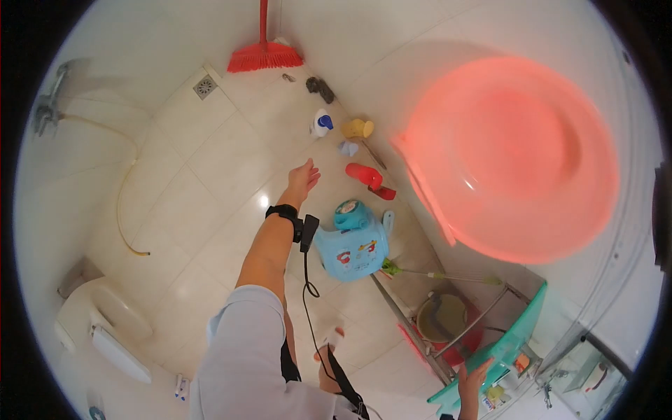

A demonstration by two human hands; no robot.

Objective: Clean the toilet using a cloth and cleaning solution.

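Note:
My left hand [304, 181], with a black strapped device and cable at its wrist, reaches out over the tiled floor [205, 189]. Nothing is in it, and its palm and fingers show. Nearest to it on the floor are a red bottle [362, 173], a white pump bottle [318, 125] with a blue top, and a teal detergent jug [350, 214]. That jug is beside a light-blue plastic stool [357, 254] with cartoon prints. At the lower right, my right hand [471, 379] lies against the edge of a green glass washbasin counter [493, 352], holding nothing visible.
A large pink plastic basin [504, 157] is against the right wall. A red broom [265, 56] stands in the far corner near a floor drain [205, 86]. A toilet [105, 315] is at left, below a hose [119, 210]. A bucket [441, 317] sits under the counter.

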